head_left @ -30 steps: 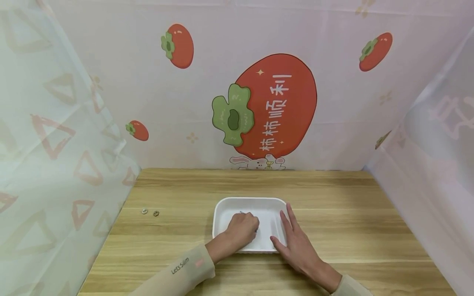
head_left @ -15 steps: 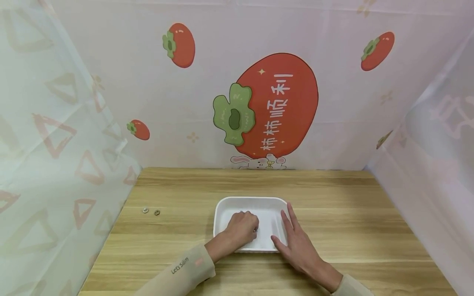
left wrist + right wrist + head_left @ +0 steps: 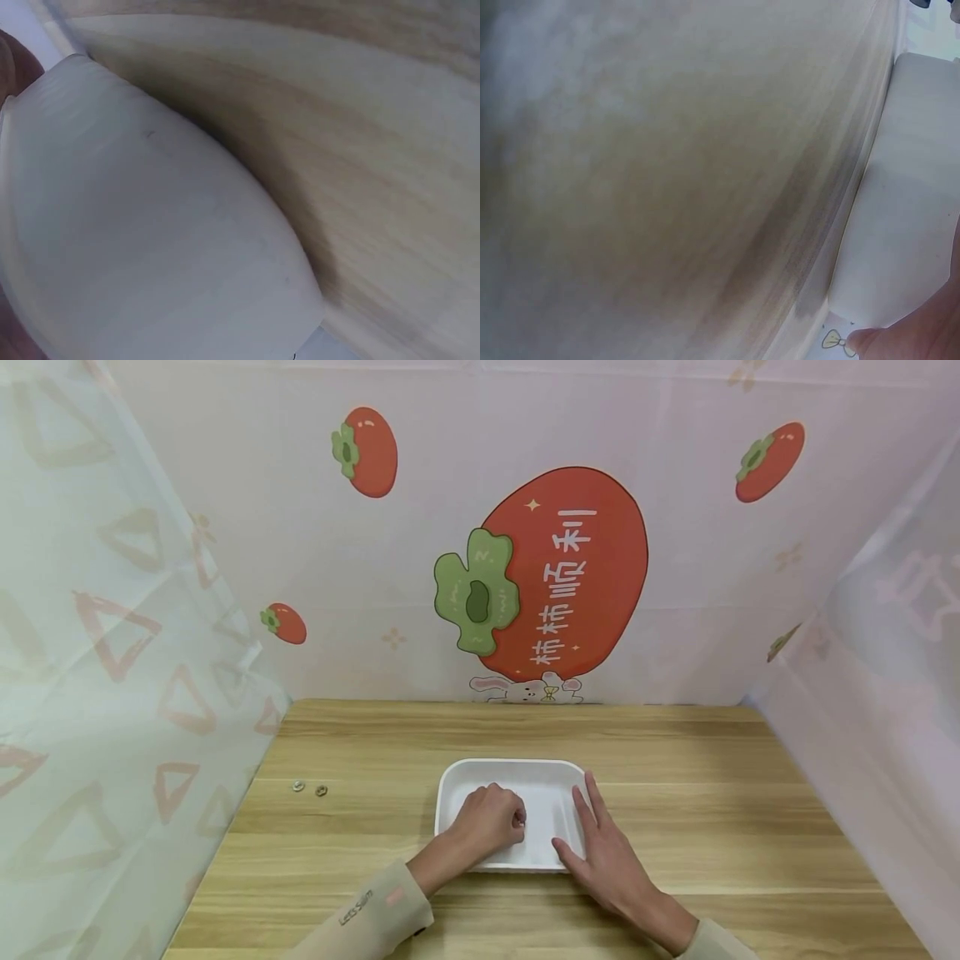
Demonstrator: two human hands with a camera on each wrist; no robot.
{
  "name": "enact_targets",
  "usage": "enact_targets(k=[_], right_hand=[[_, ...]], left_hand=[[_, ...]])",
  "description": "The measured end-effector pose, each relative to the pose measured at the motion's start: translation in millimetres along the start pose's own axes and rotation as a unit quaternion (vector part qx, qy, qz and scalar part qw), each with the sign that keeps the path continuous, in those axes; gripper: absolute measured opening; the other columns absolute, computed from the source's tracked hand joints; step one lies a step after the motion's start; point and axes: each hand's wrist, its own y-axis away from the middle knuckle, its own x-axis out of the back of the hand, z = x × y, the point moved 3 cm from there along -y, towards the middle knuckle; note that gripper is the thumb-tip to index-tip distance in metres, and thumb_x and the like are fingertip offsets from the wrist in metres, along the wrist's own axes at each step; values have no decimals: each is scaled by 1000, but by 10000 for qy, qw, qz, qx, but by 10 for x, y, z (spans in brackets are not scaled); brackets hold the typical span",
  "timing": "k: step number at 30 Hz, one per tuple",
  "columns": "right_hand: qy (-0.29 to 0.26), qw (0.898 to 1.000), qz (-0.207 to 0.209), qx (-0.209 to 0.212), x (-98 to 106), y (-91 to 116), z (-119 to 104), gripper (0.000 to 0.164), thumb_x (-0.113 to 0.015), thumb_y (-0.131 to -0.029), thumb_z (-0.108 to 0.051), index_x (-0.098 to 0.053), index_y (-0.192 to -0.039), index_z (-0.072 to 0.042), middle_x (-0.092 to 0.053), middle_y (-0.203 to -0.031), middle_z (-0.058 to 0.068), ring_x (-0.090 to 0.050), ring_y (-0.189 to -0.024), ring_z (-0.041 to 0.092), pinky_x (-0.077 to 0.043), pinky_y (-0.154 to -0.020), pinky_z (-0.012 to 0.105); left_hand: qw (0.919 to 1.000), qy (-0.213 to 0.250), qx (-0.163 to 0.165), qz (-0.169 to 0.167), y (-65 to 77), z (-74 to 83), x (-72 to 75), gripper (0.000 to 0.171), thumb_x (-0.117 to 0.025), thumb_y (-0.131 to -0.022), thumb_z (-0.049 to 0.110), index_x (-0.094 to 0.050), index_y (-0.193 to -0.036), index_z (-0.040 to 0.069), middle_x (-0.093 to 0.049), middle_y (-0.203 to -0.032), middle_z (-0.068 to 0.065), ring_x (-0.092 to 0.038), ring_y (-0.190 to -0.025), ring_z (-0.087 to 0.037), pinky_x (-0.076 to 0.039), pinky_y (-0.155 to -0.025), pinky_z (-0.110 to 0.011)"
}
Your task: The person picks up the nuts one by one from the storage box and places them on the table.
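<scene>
A white rectangular tray [image 3: 540,770] rests on the wooden table. Over its left half is my left hand [image 3: 487,818], knuckles up and fingers curled together low in the tray. A small dark metal piece [image 3: 921,3] shows by its fingertips at the top edge of the right wrist view; most of it is hidden by the hand in the head view. My right hand [image 3: 611,864] lies along the tray's right end with its fingers spread and straight, touching the rim. The tray's outer wall [image 3: 150,217] fills much of the left wrist view.
Two small round metal pieces, a silver one [image 3: 298,786] and a brownish one [image 3: 321,790], lie on the table [image 3: 712,777] left of the tray. A printed white curtain [image 3: 337,552] closes off the back and both sides.
My left hand has turned and lifted slightly at the knuckles, so a gap between its thumb and forefinger now shows. The right hand keeps its place on the tray's end.
</scene>
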Motion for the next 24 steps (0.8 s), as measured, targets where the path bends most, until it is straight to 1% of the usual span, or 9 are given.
enact_targets(k=[5,9,16,21,24], right_hand=[[1,10000,-43,-21,1,-4,-6,83,-69,-101,-40,-35,-161,6,-15,-175,23,-56,-136,47,-55,-99,57],[26,10000,-50,-1,7,-6,-11,82,-69,-101,-40,-35,-161,6,-15,-175,23,-55,-137,47,-55,-100,56],[30,10000,30,65,17,-4,-14,82,-70,-100,-39,-37,-159,7,-18,-173,25,-55,-137,47,-55,-100,56],[12,10000,15,34,16,-6,-18,82,-71,-100,-38,-37,-159,7,-18,-173,26,-57,-135,47,-55,-98,57],[-12,10000,-9,-2,17,-4,-25,82,-71,-100,-38,-37,-159,7,-16,-174,24,-58,-133,48,-55,-98,58]], left_hand=[[9991,361,-44,213,30,-10,101,12,-81,-75,8,-78,-75,20,-65,-66,16,-50,-61,2,-43,-58,-17],[9969,664,-37,416,59,-31,167,13,-80,-76,5,-77,-75,18,-68,-67,14,-50,-59,5,-43,-59,-15],[9924,1080,-28,597,111,-64,221,14,-82,-77,3,-77,-74,16,-73,-70,10,-55,-60,8,-46,-60,-13],[9883,1351,1,712,130,-83,265,9,-81,-78,2,-81,-79,11,-76,-72,7,-59,-62,8,-48,-60,-11],[9840,1604,-9,773,141,-95,294,8,-81,-78,0,-82,-81,8,-76,-73,5,-63,-63,5,-50,-60,-12]])
